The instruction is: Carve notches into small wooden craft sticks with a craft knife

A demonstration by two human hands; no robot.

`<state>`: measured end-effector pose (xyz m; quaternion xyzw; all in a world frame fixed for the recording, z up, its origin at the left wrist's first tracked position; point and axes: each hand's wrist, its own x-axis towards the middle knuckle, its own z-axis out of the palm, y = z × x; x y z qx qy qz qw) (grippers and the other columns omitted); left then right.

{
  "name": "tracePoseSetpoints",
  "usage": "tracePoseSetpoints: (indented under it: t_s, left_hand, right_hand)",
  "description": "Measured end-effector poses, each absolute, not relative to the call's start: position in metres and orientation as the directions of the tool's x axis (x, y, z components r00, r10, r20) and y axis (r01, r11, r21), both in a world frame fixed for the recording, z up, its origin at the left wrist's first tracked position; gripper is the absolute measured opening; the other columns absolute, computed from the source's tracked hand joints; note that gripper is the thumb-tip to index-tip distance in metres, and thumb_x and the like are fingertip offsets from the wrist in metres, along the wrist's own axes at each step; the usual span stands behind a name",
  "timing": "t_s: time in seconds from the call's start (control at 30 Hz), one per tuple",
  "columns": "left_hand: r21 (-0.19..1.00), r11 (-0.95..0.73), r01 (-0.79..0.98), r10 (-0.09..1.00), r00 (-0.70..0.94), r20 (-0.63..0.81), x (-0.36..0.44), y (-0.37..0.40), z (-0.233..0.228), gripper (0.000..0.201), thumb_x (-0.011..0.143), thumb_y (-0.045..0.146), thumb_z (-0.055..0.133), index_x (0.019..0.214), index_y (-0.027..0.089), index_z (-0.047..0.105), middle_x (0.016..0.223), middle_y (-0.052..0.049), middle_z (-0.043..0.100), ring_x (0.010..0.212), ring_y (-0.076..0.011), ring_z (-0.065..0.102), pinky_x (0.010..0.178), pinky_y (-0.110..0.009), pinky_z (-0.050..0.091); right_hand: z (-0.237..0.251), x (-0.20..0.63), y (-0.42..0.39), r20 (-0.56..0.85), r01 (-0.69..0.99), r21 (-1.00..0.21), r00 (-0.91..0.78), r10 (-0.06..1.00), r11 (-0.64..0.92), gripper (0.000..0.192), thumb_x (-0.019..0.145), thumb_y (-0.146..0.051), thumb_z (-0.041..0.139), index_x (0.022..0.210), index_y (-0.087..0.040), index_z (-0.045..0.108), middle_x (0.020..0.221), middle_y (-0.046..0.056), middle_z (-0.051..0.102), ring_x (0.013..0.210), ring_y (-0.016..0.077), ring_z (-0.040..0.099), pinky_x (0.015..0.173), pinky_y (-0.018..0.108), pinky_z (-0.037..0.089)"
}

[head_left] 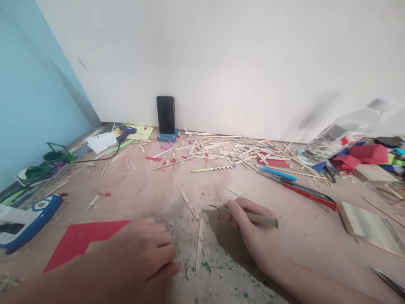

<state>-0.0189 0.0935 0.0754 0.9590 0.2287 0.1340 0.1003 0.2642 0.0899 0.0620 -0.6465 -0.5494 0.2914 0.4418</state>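
My right hand (253,226) is closed around the wooden handle of a tool with a thin pointed tip (264,219). The tip points left, close above the tabletop. My left hand (142,253), slightly blurred, is palm down with curled fingers; anything inside them is hidden. It partly covers a red paper sheet (84,238). Between the hands lies a flat wooden stick (199,247) with a small notch or hole partway along it. A second wooden stick (189,204) lies slantwise just beyond it. Small green scraps are scattered around the nearer stick.
Loose wooden sticks (218,147) pile up along the wall, near an upright phone (166,115). A pencil (213,169), a blue pen (275,172), a leaning plastic bottle (344,133), and a wooden block (373,228) are right. A glue gun (125,133) lies back left.
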Motion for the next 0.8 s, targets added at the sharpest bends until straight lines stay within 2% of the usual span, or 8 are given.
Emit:
tracePoseSetpoints:
  t_s: [0.03,0.1,0.27,0.4,0.53,0.63,0.73,0.8]
  left_hand:
    - [0.296,-0.861,0.414,0.477,0.86,0.183,-0.01,0.103,0.069,0.028,0.104,0.025,0.064,0.078,0.022,0.055,0.076,0.004,0.063,0.068,-0.017,0.055,0.064,-0.034,0.043]
    - [0.342,-0.855,0.391,0.473,0.858,0.2,0.004,0.117,0.057,0.032,0.099,0.026,0.068,0.074,0.022,0.049,0.073,0.004,0.061,0.067,-0.0175,0.051,0.061,-0.036,0.036]
    - [0.416,-0.839,0.352,0.484,0.832,0.272,0.008,0.123,0.042,0.036,0.106,0.029,0.059,0.073,0.021,0.047,0.07,0.003,0.055,0.067,-0.0162,0.048,0.063,-0.035,0.032]
    - [0.372,-0.865,0.337,0.461,0.828,0.321,-0.001,0.12,0.043,0.034,0.109,0.024,0.052,0.075,0.021,0.049,0.072,0.002,0.055,0.066,-0.0165,0.045,0.063,-0.036,0.03]
    - [0.336,-0.886,0.318,0.439,0.806,0.396,-0.005,0.116,0.04,0.035,0.105,0.02,0.058,0.072,0.02,0.048,0.068,0.003,0.051,0.066,-0.0164,0.041,0.063,-0.037,0.028]
    - [0.296,-0.903,0.311,0.415,0.812,0.41,-0.008,0.112,0.04,0.035,0.102,0.019,0.062,0.069,0.02,0.049,0.066,0.002,0.049,0.065,-0.0176,0.037,0.062,-0.039,0.026]
    - [0.279,-0.905,0.322,0.417,0.804,0.425,-0.012,0.108,0.04,0.033,0.1,0.018,0.061,0.069,0.02,0.051,0.065,0.001,0.049,0.065,-0.0182,0.038,0.062,-0.04,0.027]
    - [0.287,-0.901,0.325,0.427,0.784,0.451,-0.012,0.107,0.038,0.031,0.098,0.017,0.059,0.069,0.021,0.05,0.066,0.001,0.049,0.065,-0.0182,0.039,0.062,-0.04,0.027]
  right_hand:
    - [0.061,0.265,0.091,0.107,0.448,-0.894,0.233,0.966,-0.009,0.049,0.097,-0.053,0.063,0.059,-0.022,0.063,0.055,0.0,0.057,0.057,0.0175,0.053,0.055,0.032,0.037]
    - [0.06,0.266,0.092,0.099,0.44,-0.898,0.238,0.966,-0.016,0.051,0.097,-0.054,0.063,0.058,-0.022,0.063,0.055,0.0,0.057,0.058,0.0175,0.054,0.056,0.032,0.039]
    - [0.057,0.267,0.095,0.078,0.434,-0.9,0.249,0.966,-0.039,0.046,0.096,-0.052,0.065,0.061,-0.022,0.071,0.054,0.0,0.06,0.056,0.0178,0.055,0.054,0.032,0.039]
    - [0.057,0.267,0.095,0.095,0.448,-0.893,0.27,0.958,-0.038,0.046,0.096,-0.053,0.066,0.061,-0.024,0.072,0.054,0.001,0.061,0.054,0.0179,0.056,0.052,0.032,0.04]
    - [0.056,0.266,0.083,0.079,0.49,-0.87,0.259,0.963,-0.06,0.045,0.098,-0.051,0.066,0.063,-0.026,0.074,0.054,0.0,0.064,0.054,0.0178,0.06,0.049,0.03,0.042]
    - [0.06,0.264,0.067,0.034,0.536,-0.841,0.194,0.98,-0.077,0.043,0.1,-0.049,0.066,0.065,-0.027,0.075,0.054,-0.001,0.064,0.05,0.016,0.058,0.048,0.03,0.041]
    - [0.063,0.26,0.055,0.003,0.577,-0.814,0.115,0.993,-0.065,0.044,0.1,-0.049,0.065,0.064,-0.026,0.072,0.056,-0.001,0.064,0.05,0.0156,0.059,0.05,0.029,0.044]
    - [0.064,0.257,0.052,0.02,0.596,-0.801,0.118,0.993,-0.054,0.049,0.101,-0.05,0.063,0.059,-0.025,0.064,0.055,-0.001,0.061,0.052,0.016,0.058,0.05,0.03,0.042]
